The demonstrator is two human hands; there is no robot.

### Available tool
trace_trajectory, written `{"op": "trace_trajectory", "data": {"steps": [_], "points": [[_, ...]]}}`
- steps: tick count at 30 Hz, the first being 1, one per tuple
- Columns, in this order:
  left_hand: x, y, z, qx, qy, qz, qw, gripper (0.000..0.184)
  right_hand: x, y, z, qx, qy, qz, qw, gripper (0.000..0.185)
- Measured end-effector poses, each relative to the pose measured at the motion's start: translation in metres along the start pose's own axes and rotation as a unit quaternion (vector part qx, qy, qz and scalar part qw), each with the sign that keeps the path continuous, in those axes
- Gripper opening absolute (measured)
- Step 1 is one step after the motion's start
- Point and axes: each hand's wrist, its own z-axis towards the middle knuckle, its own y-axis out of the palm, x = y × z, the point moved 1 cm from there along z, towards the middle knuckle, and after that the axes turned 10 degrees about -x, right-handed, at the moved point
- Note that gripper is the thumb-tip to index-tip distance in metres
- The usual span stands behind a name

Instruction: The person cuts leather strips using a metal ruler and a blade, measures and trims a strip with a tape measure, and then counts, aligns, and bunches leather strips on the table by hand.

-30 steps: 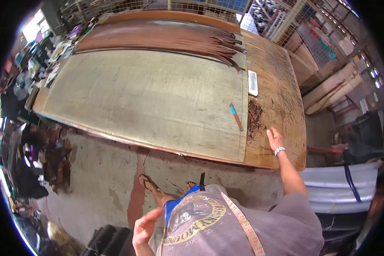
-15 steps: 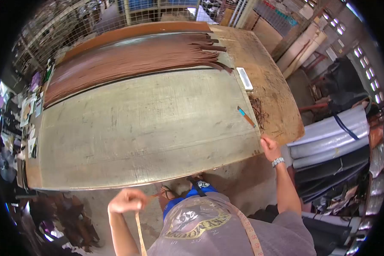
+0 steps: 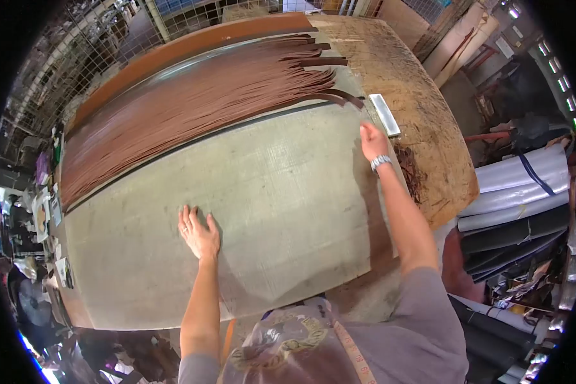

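Observation:
My left hand [image 3: 200, 238] is over the pale board [image 3: 269, 185] on the table, fingers spread and holding nothing. Its palm appears to rest on the surface. Farther right, my right hand [image 3: 372, 142], with a watch [image 3: 380, 162] at the wrist, reaches over the board's right edge. Its fingers are curled in, and whatever they hold, if anything, is hidden. Just beyond it lie the loose ends of long, thin brown strips [image 3: 224, 89], which look like leather. Beside the hand sits a white rectangular tray [image 3: 384, 115]. A tape measure [image 3: 355, 352] hangs over my shirt.
A flat orange-brown sheet [image 3: 192, 48] runs along the far side behind the strips. Brown scraps [image 3: 408, 169] lie on the bare wooden part of the table [image 3: 429, 96]. Wrapped rolls [image 3: 525, 185] are stacked at the right. Wire mesh [image 3: 77, 83] borders the far left.
I have leaned in over the table. My left hand has left the tape measure and spread over the board. My right hand has moved forward from the table edge; the blue-and-brown knife-like tool is out of sight.

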Motion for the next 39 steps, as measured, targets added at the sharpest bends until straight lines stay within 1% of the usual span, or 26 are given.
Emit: {"op": "trace_trajectory", "data": {"steps": [3,4,6,9,11,12,13,14,15,16,17,18,19,20,22,25,28,29,30,32,34,35,37,38,39], "points": [[0.008,-0.002,0.006,0.002,0.0,0.022,1.0,0.049,0.019,0.029,0.086,0.067,-0.068,-0.113,0.989,0.032],[0.008,-0.003,0.003,0.004,-0.003,0.03,1.0,0.048,0.023,0.032,0.111,0.043,-0.076,-0.173,0.981,0.034],[0.007,-0.005,0.003,-0.004,-0.004,0.026,1.0,0.05,0.023,0.044,0.144,0.062,-0.051,-0.24,0.967,0.033],[0.007,-0.003,0.008,-0.011,-0.013,0.025,1.0,0.05,0.002,0.049,0.164,0.044,-0.125,-0.284,0.95,0.03],[0.007,-0.004,0.008,-0.002,-0.013,0.034,0.999,0.049,0.005,0.051,0.175,0.004,-0.127,-0.324,0.938,0.025],[0.011,-0.007,0.01,-0.023,-0.011,0.019,0.999,0.048,0.008,0.055,0.184,-0.02,-0.135,-0.337,0.932,0.024],[0.013,-0.014,0.012,-0.037,-0.029,0.015,0.999,0.047,0.022,0.057,0.197,-0.053,-0.158,-0.364,0.916,0.024],[0.009,-0.008,0.012,-0.017,0.006,0.015,1.0,0.047,0.032,0.061,0.207,-0.068,-0.153,-0.482,0.86,0.025],[0.012,-0.017,0.015,-0.051,-0.012,0.005,0.999,0.047,0.031,0.068,0.207,-0.069,-0.178,-0.465,0.865,0.023],[0.011,-0.019,0.013,-0.031,-0.029,-0.034,0.999,0.049,0.027,0.066,0.206,-0.027,-0.223,-0.416,0.881,0.025],[0.004,-0.017,0.015,-0.052,-0.018,-0.033,0.998,0.051,0.023,0.064,0.206,0.012,-0.27,-0.367,0.89,0.027],[0.0,-0.013,0.013,-0.046,-0.033,-0.017,0.998,0.052,0.01,0.068,0.197,0.055,-0.322,-0.339,0.882,0.035],[-0.001,-0.009,0.008,-0.045,-0.037,-0.012,0.998,0.053,-0.004,0.071,0.185,0.039,-0.317,-0.352,0.88,0.037],[-0.006,-0.008,0.005,-0.047,-0.047,-0.009,0.998,0.053,-0.013,0.074,0.173,-0.041,-0.231,-0.403,0.885,0.038],[-0.005,-0.002,0.008,-0.061,-0.04,-0.01,0.997,0.055,-0.005,0.087,0.166,-0.021,-0.251,-0.409,0.877,0.035],[-0.003,-0.003,0.006,-0.066,-0.042,-0.011,0.997,0.053,0.002,0.087,0.173,-0.092,-0.193,-0.404,0.889,0.029],[-0.003,-0.007,0.008,-0.066,-0.043,-0.018,0.997,0.052,0.014,0.075,0.194,-0.105,-0.236,-0.218,0.941,0.023],[-0.004,-0.005,0.008,-0.063,-0.043,-0.016,0.997,0.052,-0.001,0.058,0.191,-0.123,-0.304,-0.198,0.924,0.019],[-0.004,-0.003,0.007,-0.063,-0.041,-0.017,0.997,0.052,-0.013,0.037,0.189,-0.186,-0.229,-0.155,0.943,0.019],[-0.004,-0.003,0.005,-0.065,-0.044,-0.015,0.997,0.055,-0.074,-0.02,0.157,-0.3,-0.071,-0.069,0.949,0.02],[-0.004,-0.003,0.004,-0.067,-0.039,-0.016,0.997,0.059,-0.152,-0.075,0.099,-0.329,-0.089,-0.02,0.94,0.019],[-0.001,-0.008,0.004,-0.086,-0.046,-0.041,0.994,0.062,-0.188,-0.104,0.067,-0.338,-0.095,0.001,0.936,0.019],[0.005,-0.028,0.013,-0.127,-0.053,-0.086,0.987,0.067,-0.247,-0.156,0.002,-0.339,-0.074,-0.002,0.938,0.019],[0.011,-0.036,0.02,-0.182,-0.028,-0.291,0.939,0.068,-0.274,-0.176,-0.032,-0.336,-0.06,-0.002,0.94,0.019],[0.022,-0.044,0.027,-0.241,-0.006,-0.48,0.843,0.069,-0.3,-0.192,-0.068,-0.321,-0.063,-0.003,0.945,0.019]]}}
